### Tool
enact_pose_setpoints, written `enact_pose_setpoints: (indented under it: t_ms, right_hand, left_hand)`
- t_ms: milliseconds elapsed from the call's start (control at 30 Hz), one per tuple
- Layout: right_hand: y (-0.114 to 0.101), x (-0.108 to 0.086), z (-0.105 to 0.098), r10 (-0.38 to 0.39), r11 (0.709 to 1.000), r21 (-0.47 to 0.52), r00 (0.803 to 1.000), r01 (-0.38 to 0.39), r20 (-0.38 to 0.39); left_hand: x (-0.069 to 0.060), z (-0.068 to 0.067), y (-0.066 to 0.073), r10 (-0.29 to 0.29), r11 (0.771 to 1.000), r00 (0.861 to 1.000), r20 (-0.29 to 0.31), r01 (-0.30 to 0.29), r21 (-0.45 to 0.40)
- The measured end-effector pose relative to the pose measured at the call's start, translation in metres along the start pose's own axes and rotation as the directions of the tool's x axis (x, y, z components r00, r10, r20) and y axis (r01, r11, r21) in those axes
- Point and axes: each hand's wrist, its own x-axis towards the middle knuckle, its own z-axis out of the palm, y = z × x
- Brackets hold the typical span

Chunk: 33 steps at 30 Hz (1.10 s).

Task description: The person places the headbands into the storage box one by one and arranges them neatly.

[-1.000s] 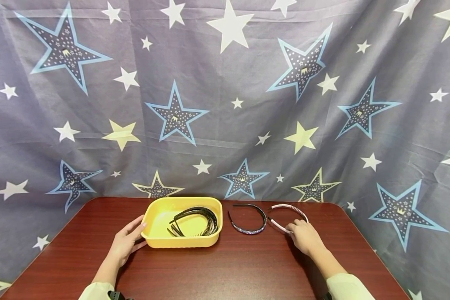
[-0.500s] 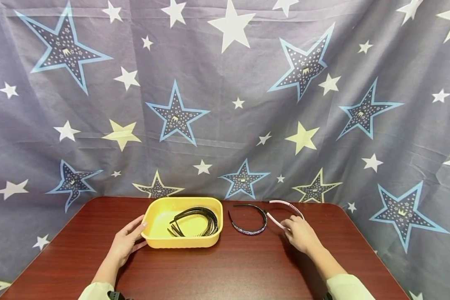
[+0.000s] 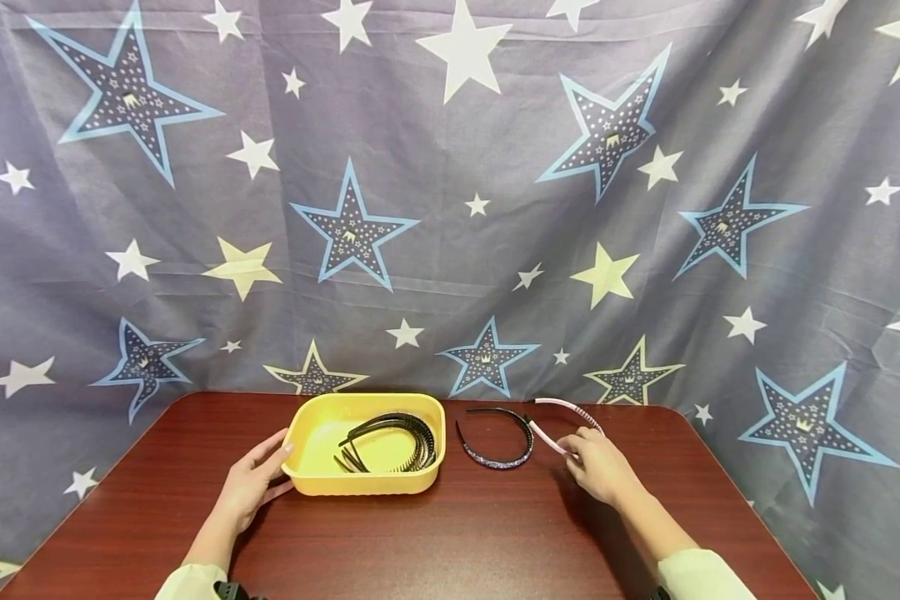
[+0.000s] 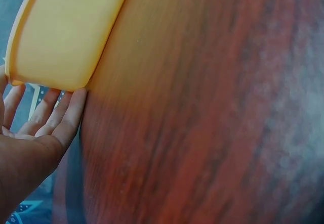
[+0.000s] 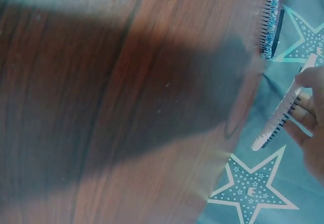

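A yellow plastic basin stands on the table with several black headbands lying inside it. My left hand holds its left end, thumb at the rim and fingers against the outer wall; in the left wrist view these fingers touch the basin's lower corner. To the right of the basin a dark glittery headband lies on the table. Beyond it my right hand pinches a pink headband between thumb and fingers. The right wrist view shows the pink headband raised off the table, its comb teeth visible.
The reddish-brown wooden table has rounded far corners. A grey cloth with printed stars hangs right behind its back edge and along both sides. The glittery headband lies close to the pink one's ends.
My right hand has lifted the pink headband and carried it a little to the left, towards the glittery one. The left hand and the basin have stayed put.
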Motion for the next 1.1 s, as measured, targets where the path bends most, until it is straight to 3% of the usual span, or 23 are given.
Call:
enact_pose_setpoints:
  t_ms: [367, 1100]
  right_hand:
    - [-0.009, 0.004, -0.007, -0.055, 0.998, 0.027, 0.996, 0.057, -0.067]
    - [-0.033, 0.019, -0.012, -0.128, 0.990, 0.055, 0.991, 0.130, -0.038]
  left_hand:
    - [-0.001, -0.001, -0.001, -0.001, 1.000, 1.000, 0.006, 0.001, 0.003]
    - [0.000, -0.001, 0.000, 0.012, 1.000, 1.000, 0.008, -0.012, -0.002]
